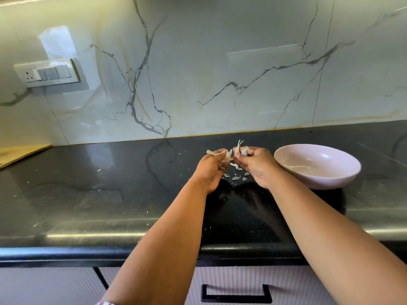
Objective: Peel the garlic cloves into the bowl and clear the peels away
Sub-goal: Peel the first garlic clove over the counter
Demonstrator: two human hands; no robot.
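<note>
White veined marble backsplash [220, 62], switch panel [47, 73] (left), glossy black countertop [88, 190], ribbed drawer fronts [233, 282] below.

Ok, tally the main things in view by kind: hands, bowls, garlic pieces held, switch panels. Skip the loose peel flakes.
Hands: 2, left hand and right hand
Bowls: 1, pink bowl
Garlic pieces held: 2, one in the left hand, one in the right
Switch panels: 1
Total: 6
</note>
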